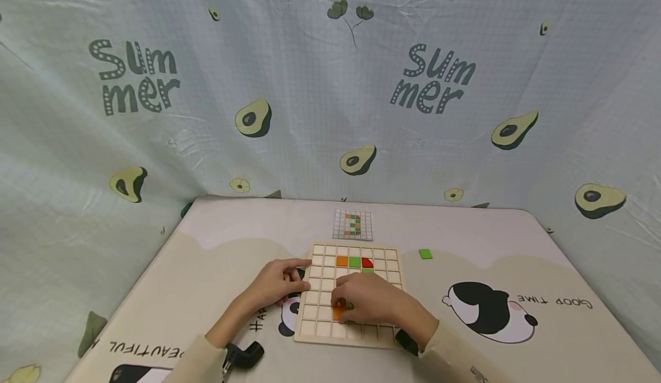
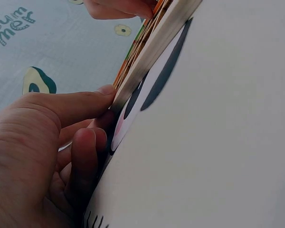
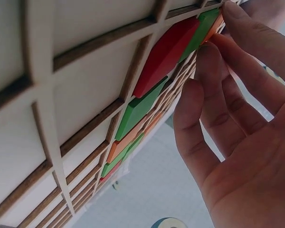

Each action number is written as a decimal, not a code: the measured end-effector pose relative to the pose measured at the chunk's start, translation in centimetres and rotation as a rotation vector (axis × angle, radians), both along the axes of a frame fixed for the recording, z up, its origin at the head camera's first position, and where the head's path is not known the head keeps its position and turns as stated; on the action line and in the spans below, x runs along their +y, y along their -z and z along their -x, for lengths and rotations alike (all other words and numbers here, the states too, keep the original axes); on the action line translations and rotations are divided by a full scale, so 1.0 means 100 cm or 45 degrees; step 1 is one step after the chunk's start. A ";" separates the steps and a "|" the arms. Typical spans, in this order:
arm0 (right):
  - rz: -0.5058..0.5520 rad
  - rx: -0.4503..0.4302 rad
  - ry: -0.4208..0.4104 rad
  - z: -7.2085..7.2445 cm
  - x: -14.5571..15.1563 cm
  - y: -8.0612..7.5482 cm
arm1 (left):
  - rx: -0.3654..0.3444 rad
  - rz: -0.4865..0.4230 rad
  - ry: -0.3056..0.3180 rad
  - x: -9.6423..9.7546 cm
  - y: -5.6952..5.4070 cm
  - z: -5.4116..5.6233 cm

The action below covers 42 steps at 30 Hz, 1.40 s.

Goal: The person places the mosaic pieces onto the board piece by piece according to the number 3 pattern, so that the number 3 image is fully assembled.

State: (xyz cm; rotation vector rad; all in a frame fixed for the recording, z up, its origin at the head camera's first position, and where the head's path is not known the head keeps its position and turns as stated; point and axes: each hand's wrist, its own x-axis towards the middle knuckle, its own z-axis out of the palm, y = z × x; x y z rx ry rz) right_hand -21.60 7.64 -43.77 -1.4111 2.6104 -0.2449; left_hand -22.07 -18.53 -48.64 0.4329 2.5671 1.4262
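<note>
A wooden grid board (image 1: 322,329) lies on the table, with orange (image 1: 342,261), green (image 1: 354,262) and red (image 1: 367,262) tiles in one of its far rows. My left hand (image 1: 281,278) rests its fingertips against the board's left edge (image 2: 156,47), other fingers curled beneath. Over the near part of the board, my right hand (image 1: 369,298) pinches an orange tile (image 1: 338,313) between thumb and fingers, at a cell of the grid. Beside that tile, the right wrist view has a green tile (image 3: 199,35) and a red tile (image 3: 166,57). My right hand covers part of the grid in the head view.
Behind the board lies a pattern card (image 1: 353,224) printed with a coloured grid. A loose green tile (image 1: 426,254) is on the table right of the board. A black strap-like object (image 1: 245,355) shows near my left wrist. A patterned curtain (image 1: 310,84) stands behind the table.
</note>
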 end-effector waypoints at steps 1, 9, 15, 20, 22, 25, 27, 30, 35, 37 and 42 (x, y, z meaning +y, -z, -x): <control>0.000 0.003 0.000 0.000 0.000 0.000 | -0.004 -0.002 -0.001 0.000 0.000 0.000; -0.003 -0.026 0.017 -0.003 0.001 -0.002 | -0.009 0.000 -0.005 0.002 0.000 -0.002; -0.005 -0.018 0.019 -0.003 0.001 -0.002 | -0.010 -0.003 -0.007 0.002 0.000 -0.002; -0.006 -0.044 0.019 -0.003 0.001 -0.003 | -0.016 0.002 -0.014 0.002 0.001 -0.002; -0.005 -0.056 0.020 -0.003 0.000 -0.003 | -0.017 0.003 -0.013 0.002 0.001 -0.002; 0.002 -0.067 0.023 -0.004 0.001 -0.004 | -0.013 0.005 -0.008 0.002 0.001 -0.002; 0.013 -0.074 0.027 -0.003 0.003 -0.004 | -0.009 0.005 -0.004 0.002 0.000 -0.002; 0.033 -0.075 0.034 -0.002 0.006 -0.006 | -0.002 0.002 0.003 0.002 0.000 -0.001; 0.066 -0.082 0.064 0.003 0.014 -0.009 | 0.001 0.005 0.007 0.001 -0.001 0.000; 0.075 -0.101 0.092 0.005 0.017 -0.012 | 0.004 0.004 0.008 0.000 0.000 0.000; 0.090 -0.132 0.158 0.010 0.026 -0.017 | 0.002 0.000 0.008 -0.001 0.001 0.001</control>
